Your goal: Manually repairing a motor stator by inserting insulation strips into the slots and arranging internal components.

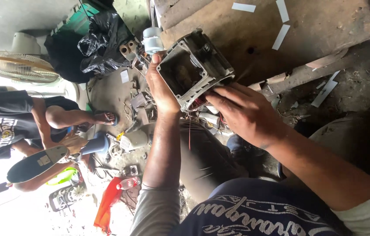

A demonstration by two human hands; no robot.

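Observation:
I hold a grey metal motor housing over a cluttered floor, its open hollow side turned toward me. My left hand grips its left edge, thumb up along the rim. My right hand presses on the lower right rim, fingers curled near reddish copper windings that show at the bottom edge. Both forearms come up from the bottom of the view, over my dark printed shirt.
Another person in a black shirt sits at the left beside a dark sandal. A fan, a black plastic bag, a red cloth and scattered small parts lie around. White strips rest on a brown board.

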